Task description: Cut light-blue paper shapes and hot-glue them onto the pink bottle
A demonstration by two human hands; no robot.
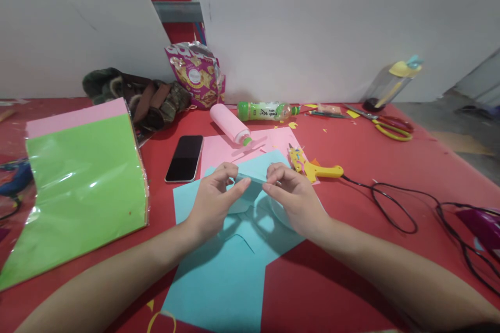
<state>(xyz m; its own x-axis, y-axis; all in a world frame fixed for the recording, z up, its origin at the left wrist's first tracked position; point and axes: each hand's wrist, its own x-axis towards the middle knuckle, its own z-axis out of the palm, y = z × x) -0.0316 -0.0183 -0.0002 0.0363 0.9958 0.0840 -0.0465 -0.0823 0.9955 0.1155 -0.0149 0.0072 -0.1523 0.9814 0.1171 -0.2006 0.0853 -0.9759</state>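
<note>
Between my two hands is a piece of light blue paper (250,187), bent and raised above the table. My left hand (216,195) pinches its left end between thumb and fingers. At its right end, the thumb and fingertips of my right hand (297,197) pinch the same piece. Beneath both hands lie larger light blue sheets (219,286), with a cut line showing in one. A pink sheet (209,148) sits partly under them. Just beyond my right hand rests a yellow glue gun (312,167), its black cord running right.
A phone (184,158) and a plastic-wrapped pack of green paper (86,187) lie to the left. Behind are a pink-wrapped bottle (230,123), a green-labelled bottle (263,111), a snack bag (197,75), scissors (390,127) and a tilted clear bottle (390,86).
</note>
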